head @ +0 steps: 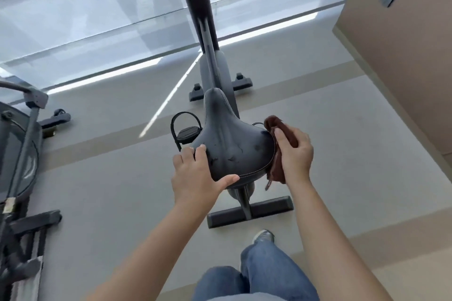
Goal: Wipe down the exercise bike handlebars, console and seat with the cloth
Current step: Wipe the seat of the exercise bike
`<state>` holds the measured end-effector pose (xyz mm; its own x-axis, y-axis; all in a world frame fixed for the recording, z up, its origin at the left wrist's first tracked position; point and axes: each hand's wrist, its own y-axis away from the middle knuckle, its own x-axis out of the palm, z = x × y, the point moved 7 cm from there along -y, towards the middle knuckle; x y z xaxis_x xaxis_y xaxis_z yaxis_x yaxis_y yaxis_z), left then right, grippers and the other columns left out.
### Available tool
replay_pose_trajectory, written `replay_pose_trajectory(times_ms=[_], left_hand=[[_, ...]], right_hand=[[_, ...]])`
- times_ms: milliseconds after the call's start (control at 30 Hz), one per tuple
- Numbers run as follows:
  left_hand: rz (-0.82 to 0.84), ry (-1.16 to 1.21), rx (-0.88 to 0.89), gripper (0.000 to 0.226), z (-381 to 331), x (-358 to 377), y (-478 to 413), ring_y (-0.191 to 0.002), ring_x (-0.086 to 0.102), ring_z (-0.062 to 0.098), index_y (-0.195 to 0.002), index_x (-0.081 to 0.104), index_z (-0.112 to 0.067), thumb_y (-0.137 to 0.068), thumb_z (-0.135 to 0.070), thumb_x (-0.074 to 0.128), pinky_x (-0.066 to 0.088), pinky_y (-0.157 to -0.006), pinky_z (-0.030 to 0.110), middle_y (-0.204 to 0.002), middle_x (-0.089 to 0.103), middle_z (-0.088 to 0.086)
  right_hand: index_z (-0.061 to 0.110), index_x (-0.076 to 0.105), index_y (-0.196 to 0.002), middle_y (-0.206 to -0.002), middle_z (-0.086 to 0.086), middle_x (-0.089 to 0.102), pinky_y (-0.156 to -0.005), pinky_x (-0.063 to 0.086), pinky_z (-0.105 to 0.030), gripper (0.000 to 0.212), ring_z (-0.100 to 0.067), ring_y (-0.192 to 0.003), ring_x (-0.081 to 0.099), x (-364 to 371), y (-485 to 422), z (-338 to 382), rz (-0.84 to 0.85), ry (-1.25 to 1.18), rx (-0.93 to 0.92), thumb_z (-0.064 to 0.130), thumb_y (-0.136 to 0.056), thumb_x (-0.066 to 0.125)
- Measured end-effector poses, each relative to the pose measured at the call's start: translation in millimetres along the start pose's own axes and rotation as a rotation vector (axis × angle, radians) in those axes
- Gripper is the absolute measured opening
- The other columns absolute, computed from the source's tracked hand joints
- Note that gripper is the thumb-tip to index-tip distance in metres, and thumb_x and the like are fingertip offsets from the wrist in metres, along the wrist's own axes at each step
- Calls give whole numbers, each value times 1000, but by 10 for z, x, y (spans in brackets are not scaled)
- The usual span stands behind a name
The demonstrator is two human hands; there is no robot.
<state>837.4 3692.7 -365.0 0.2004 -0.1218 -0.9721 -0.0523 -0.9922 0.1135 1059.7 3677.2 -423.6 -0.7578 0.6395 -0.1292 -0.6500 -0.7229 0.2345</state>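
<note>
Cloth point(273, 123): dark brown, soft, limp, prob. v. light. It's bunched in the right hand point(296, 151) and pressed against the right rear edge of the seat point(232, 139), w/ a loose end hanging below the hand. The right fingers point(281, 139) curl round it, thumb on top. It should fold to any curve. Best kept wadded in the palm so a flat pad meets the surface; the dangling end could snag under the seat. Can't tell if it's damp.

Seat: dark, padded, stitched rim, small scuffs on top. The cover looks slick, w/ likely some give. It sits on a post, so prob. firm but may twist a bit under a hard rub. Left hand point(195, 171) rests on its near-left corner, fingers fairly straight, thumb along the near rim, holding nothing.

Hidden: handlebars & console aren't in view, as the bike's front post point(208, 39) runs off the top edge. Seat underside not visible. Left pedal point(187, 133) shows; the right one is mostly behind seat & cloth. Another machine point(19, 129) at far left is cut off by the edge.
</note>
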Motion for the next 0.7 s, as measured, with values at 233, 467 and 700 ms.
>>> replay_pose_trajectory(times_ms=[233, 467, 700], left_hand=[[8, -8, 91, 92, 5, -14, -20, -109, 28, 23, -131, 35, -14, -62, -69, 60, 46, -75, 37, -118, 41, 5], [63, 85, 261, 89, 109, -36, -82, -111, 26, 21, -133, 35, -16, -64, -64, 63, 42, -80, 30, -116, 40, 4], [127, 76, 529, 87, 121, -39, -199, -112, 28, 24, -134, 35, -10, -71, -62, 61, 30, -92, 27, -119, 41, 8]], right_hand=[[19, 66, -102, -97, 5, 54, -74, 37, 2, 18, 11, -82, 55, -66, 486, -128, -346, -113, -3, 21, -84, 65], [32, 64, -83, -95, 2, 63, -78, 46, -19, 10, -6, -85, 61, -47, 258, -61, -215, -158, 86, 22, -83, 65], [22, 66, -104, -98, 11, 50, -83, 41, -4, 21, 11, -88, 54, 112, 981, -17, -719, -95, -26, 20, -83, 65]])
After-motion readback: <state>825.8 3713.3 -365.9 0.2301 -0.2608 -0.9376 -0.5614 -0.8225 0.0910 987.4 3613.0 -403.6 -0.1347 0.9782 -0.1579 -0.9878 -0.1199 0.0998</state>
